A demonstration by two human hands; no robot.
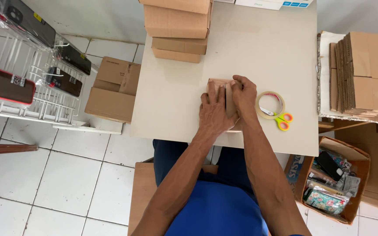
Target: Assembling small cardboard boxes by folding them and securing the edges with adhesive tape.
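A small brown cardboard box (220, 84) lies on the cream table (267, 48) in front of me. My left hand (214, 113) lies flat on top of it, fingers pressing down the flaps. My right hand (244, 94) grips the box's right side, fingers curled over its far top edge. Most of the box is hidden under both hands. Just right of my right hand lies a roll of clear tape (270, 105), with small yellow and orange scissors (279, 119) resting partly inside the ring.
A stack of closed cardboard boxes (178, 26) stands at the table's far edge. Flat folded cartons (364, 72) pile on a shelf at right. An open box of packaged goods (333, 183) sits on the floor. A white wire rack with phone cases (27, 65) stands left.
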